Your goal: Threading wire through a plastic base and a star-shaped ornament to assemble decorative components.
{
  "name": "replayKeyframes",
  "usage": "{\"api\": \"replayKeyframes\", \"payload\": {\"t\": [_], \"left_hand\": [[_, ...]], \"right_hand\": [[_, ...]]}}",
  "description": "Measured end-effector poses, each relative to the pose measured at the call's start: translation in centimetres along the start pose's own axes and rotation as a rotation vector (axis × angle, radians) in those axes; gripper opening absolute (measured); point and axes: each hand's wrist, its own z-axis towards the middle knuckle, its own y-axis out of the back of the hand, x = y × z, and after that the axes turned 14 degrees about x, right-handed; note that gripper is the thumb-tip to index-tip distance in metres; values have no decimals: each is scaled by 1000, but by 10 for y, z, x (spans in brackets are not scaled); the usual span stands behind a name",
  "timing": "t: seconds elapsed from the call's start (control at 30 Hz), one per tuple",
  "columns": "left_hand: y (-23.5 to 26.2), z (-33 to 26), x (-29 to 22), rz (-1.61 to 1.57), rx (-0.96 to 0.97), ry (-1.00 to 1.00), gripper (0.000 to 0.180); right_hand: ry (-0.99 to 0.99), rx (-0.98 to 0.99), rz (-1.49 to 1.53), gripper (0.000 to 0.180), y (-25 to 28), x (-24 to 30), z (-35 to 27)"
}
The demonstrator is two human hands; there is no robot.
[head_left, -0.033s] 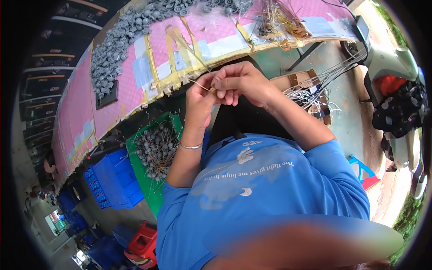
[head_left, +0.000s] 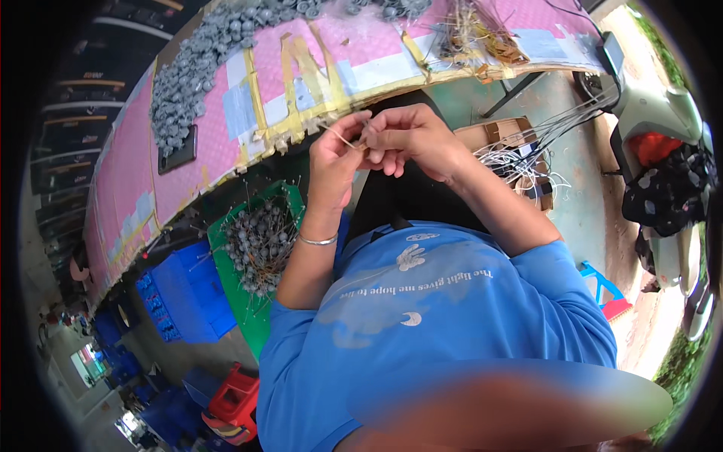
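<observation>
My left hand [head_left: 335, 162] and my right hand [head_left: 410, 139] meet just below the edge of a pink table [head_left: 128, 166]. Together their fingertips pinch a thin pale wire [head_left: 341, 137] that sticks out to the left between them. What the right fingers hold beyond that is hidden. A silver bracelet [head_left: 316, 241] circles my left wrist. Under my left forearm stands a green crate [head_left: 226, 279] holding several grey round parts with wire leads [head_left: 260, 241].
Grey round parts [head_left: 196, 75] are heaped on the taped pink table beside a dark phone [head_left: 178, 151], with a tan wire bundle [head_left: 474, 34] farther right. Blue crates [head_left: 181, 294] and a red stool [head_left: 233, 399] sit lower left. A cardboard box of white wires [head_left: 512, 151] and a scooter [head_left: 663, 151] stand right.
</observation>
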Motion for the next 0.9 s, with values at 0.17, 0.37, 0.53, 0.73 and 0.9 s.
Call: {"api": "replayKeyframes", "payload": {"t": [0.17, 0.37, 0.53, 0.73, 0.9], "left_hand": [[4, -7, -16, -35, 35, -29, 47], [6, -21, -17, -4, -93, -84, 34], [8, -34, -19, -74, -140, -108, 25], [1, -46, -28, -190, -115, -61, 27], [-16, -55, -39, -46, 79, -20, 26]], "right_hand": [[-26, -123, 4, 12, -1, -6, -14], [-48, -90, -10, 15, -4, -15, -15], [-7, -127, -52, 13, -20, -29, -23], [378, -150, -950, 16, -25, -52, -23], [209, 82, -14, 31, -14, -25, -7]]}}
